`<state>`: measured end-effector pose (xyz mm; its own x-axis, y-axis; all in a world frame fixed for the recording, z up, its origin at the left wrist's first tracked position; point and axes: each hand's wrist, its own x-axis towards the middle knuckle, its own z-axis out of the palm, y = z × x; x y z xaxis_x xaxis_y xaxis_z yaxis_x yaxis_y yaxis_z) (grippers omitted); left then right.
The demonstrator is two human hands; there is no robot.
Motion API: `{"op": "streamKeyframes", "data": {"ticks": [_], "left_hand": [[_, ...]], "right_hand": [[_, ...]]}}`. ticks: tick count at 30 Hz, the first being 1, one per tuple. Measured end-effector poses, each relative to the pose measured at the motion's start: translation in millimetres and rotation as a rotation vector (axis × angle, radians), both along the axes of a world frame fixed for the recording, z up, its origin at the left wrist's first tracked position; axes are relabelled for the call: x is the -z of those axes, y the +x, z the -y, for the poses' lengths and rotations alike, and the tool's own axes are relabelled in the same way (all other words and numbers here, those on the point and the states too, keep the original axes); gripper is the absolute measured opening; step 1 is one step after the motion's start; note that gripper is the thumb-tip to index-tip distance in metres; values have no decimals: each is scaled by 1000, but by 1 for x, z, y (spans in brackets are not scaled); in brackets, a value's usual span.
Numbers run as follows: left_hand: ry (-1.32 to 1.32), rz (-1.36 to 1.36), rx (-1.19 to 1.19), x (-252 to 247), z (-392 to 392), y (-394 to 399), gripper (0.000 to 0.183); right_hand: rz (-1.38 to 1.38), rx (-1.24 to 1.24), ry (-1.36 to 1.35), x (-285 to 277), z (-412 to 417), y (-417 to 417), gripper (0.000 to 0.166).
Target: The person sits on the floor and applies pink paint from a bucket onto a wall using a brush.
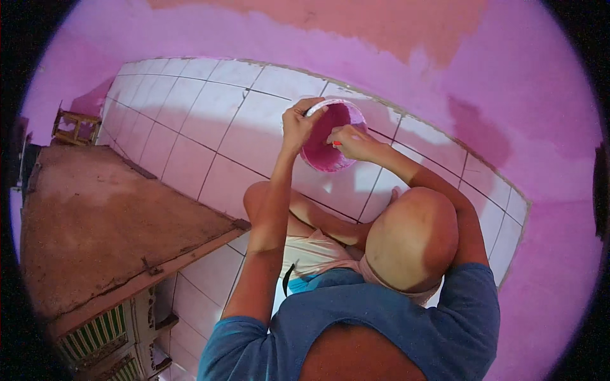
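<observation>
A round bucket (333, 164) with pink paint coating its inside stands tilted over the tiled floor, its mouth facing me. My left hand (301, 121) grips its rim at the upper left, thumb over the edge. Inside the mouth, my right hand (351, 143) is closed around a tool with a red handle end (337, 143). The rest of that tool is hidden by the hand and the bucket, so its kind cannot be told. Whitish smears cover the bucket's rim.
White floor tiles (190, 119) surround the bucket. Ahead rises a wall (395, 76) painted pink-purple, with an orange patch (362, 24) higher up. To the left stands a brown wooden cabinet (128, 224) with striped panels; a small wooden frame (76, 127) sits beyond it. My bent knees are close below.
</observation>
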<state>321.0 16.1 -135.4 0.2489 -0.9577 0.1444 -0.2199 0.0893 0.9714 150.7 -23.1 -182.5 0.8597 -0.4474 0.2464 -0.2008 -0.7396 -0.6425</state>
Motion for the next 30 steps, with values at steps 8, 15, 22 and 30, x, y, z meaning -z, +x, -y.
{"op": "streamKeyframes", "data": {"ticks": [8, 15, 22, 30], "left_hand": [[-90, 91, -6, 11, -6, 14, 25], [-83, 219, -49, -1, -9, 1, 36], [-50, 182, -74, 7, -23, 4, 37], [-6, 108, -190, 36, -27, 42, 30]], "right_hand": [[-180, -45, -12, 36, 7, 42, 14], [-172, 135, -43, -18, -7, 14, 17], [242, 405, 268, -6, -23, -10, 19], [497, 517, 684, 10, -16, 0, 14]]}}
